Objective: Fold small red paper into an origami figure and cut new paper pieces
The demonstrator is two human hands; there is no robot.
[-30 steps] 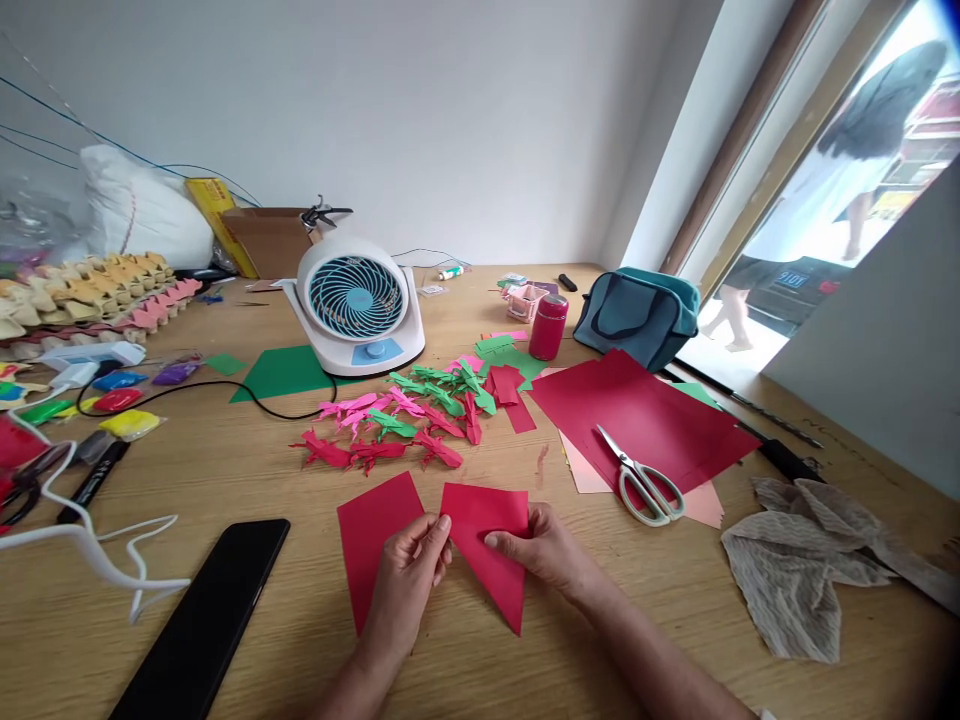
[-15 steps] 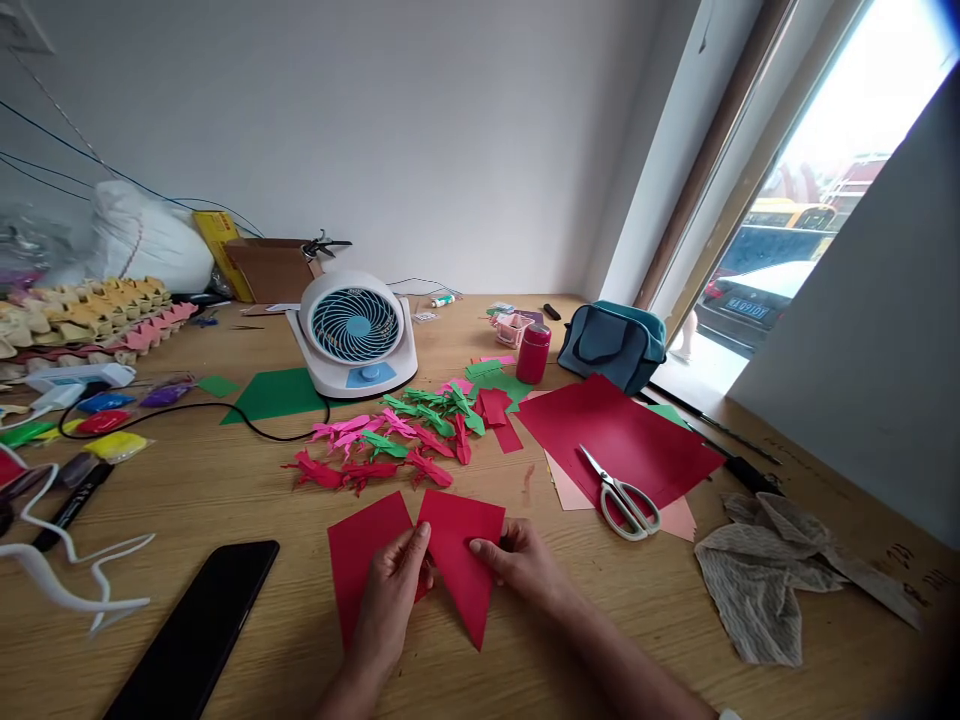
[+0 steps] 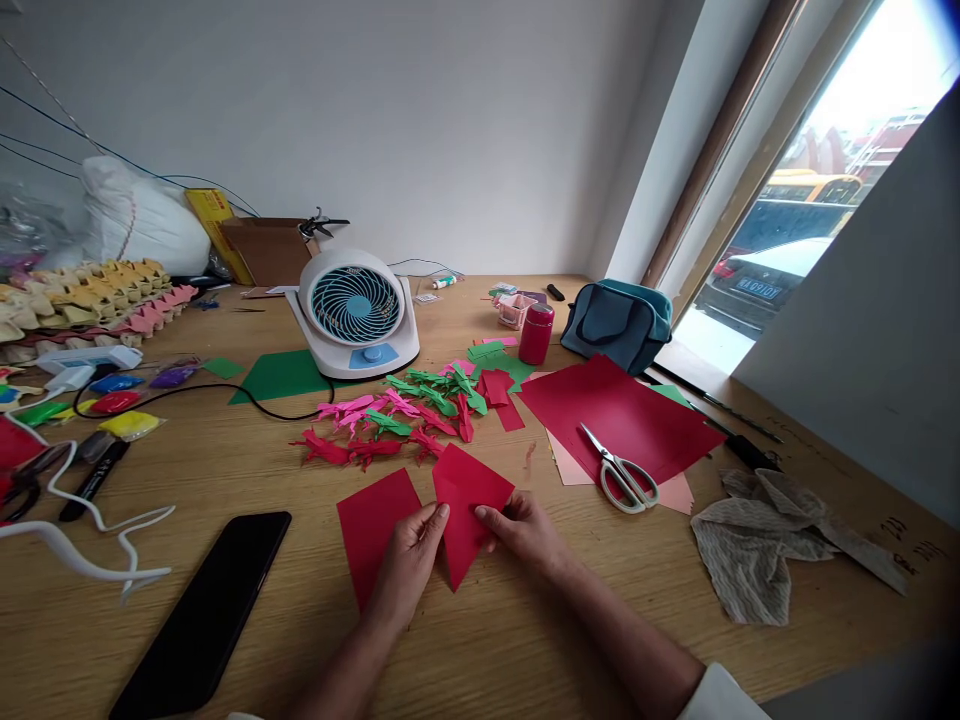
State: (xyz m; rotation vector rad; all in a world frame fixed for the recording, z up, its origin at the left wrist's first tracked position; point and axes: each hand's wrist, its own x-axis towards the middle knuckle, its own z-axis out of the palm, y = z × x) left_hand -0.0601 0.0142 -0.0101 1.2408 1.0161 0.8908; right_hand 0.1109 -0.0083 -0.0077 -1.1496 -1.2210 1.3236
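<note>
Left hand and right hand, nearly closed, are pinching red paper toward the near edge of the tabletop.

bare hands, bare forearms, white sleeves

The head view looks forward and down from the near side of the wooden counter, close above both hands, reaching the far wall and right window.
</note>
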